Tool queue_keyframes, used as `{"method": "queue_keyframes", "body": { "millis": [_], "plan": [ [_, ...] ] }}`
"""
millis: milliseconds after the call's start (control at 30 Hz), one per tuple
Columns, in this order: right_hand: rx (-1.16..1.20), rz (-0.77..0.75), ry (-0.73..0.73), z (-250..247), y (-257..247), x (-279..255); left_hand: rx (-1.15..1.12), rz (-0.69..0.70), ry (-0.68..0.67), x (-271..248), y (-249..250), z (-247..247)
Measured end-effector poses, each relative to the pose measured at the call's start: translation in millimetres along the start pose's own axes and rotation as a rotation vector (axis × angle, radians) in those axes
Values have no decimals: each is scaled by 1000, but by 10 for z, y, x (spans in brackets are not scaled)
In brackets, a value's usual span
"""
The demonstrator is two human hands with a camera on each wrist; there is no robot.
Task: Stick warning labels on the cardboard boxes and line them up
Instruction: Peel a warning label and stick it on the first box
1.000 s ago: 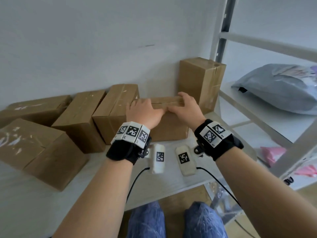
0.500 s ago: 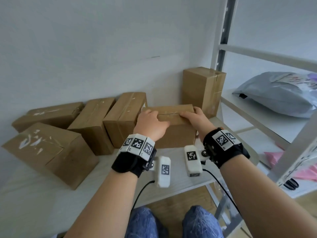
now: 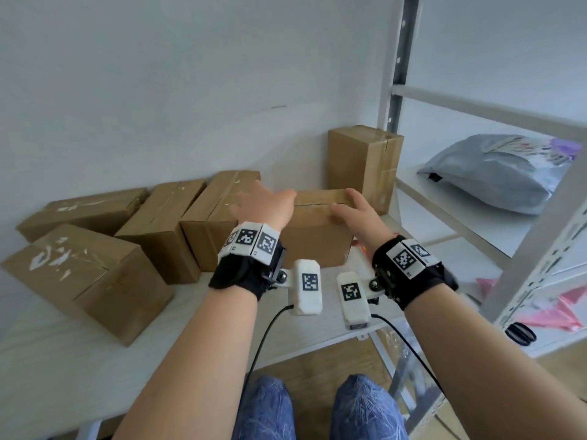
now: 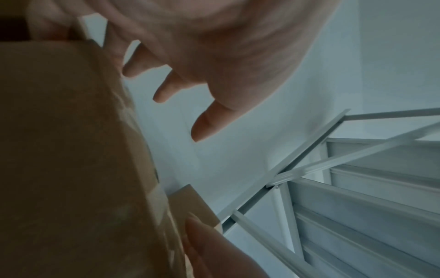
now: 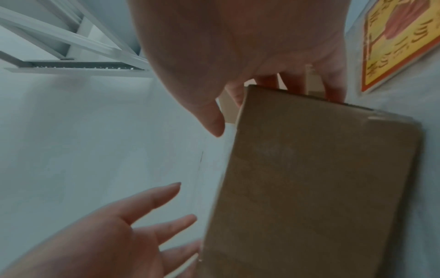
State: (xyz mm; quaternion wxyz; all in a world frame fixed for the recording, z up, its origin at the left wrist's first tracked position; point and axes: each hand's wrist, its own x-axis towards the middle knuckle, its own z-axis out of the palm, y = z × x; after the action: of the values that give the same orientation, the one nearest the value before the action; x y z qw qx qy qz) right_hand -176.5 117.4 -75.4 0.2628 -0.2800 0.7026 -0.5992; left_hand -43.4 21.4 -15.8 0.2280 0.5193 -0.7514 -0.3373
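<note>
Several brown cardboard boxes lie along the wall on the white table (image 3: 63, 360). The middle box (image 3: 317, 236) sits flat next to a neighbouring box (image 3: 216, 214). My left hand (image 3: 263, 204) hovers above the seam between them with its fingers (image 4: 202, 126) spread, holding nothing. My right hand (image 3: 352, 211) lies on the middle box's top right, its fingertips (image 5: 295, 82) reaching past the far edge and the thumb free. In the right wrist view a yellow and red warning label (image 5: 400, 43) lies on the table beside that box (image 5: 321, 188).
A tall box (image 3: 365, 166) stands upright in the corner behind the middle box. More boxes (image 3: 89, 281) sit at the left. A metal rack (image 3: 397, 74) at the right holds a grey mailer bag (image 3: 495, 176), pink bags (image 3: 565, 309) and scissors (image 3: 521, 333).
Both hands gripped the middle box before. My left hand has let go, lifted and spread its fingers. My right hand has loosened and now only rests on top.
</note>
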Motion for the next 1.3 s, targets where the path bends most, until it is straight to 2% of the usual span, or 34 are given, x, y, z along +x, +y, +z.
{"method": "queue_keyframes", "body": {
  "millis": [133,267,400,500,567,667,800,900,1100,1233,1300],
  "plan": [
    [25,-79,82,-11,-102,-16,-46,72,113,-20,114,-96],
    [36,-231,195,-50,-252,-12,-91,66,91,-26,194,-121],
    [134,-361,274,-73,-371,-51,-323,16,84,-28,133,-57],
    [269,-439,282,-117,-400,-50,-516,43,184,-16,9,-3],
    [343,-421,259,-167,-409,-52,-583,36,225,-20,-84,25],
    [408,-367,259,-220,-340,-29,-591,31,216,-36,-180,72],
    [375,-292,371,-243,-183,41,-628,51,193,-62,-204,109],
    [399,-251,361,-284,-65,82,-623,95,178,-46,-229,130],
    [310,-251,320,-270,43,59,-574,188,190,-47,-251,171],
    [149,-214,327,-223,57,69,-556,229,178,-16,-222,136],
    [59,-155,280,-190,60,64,-546,267,156,-18,-183,118]
  ]
}}
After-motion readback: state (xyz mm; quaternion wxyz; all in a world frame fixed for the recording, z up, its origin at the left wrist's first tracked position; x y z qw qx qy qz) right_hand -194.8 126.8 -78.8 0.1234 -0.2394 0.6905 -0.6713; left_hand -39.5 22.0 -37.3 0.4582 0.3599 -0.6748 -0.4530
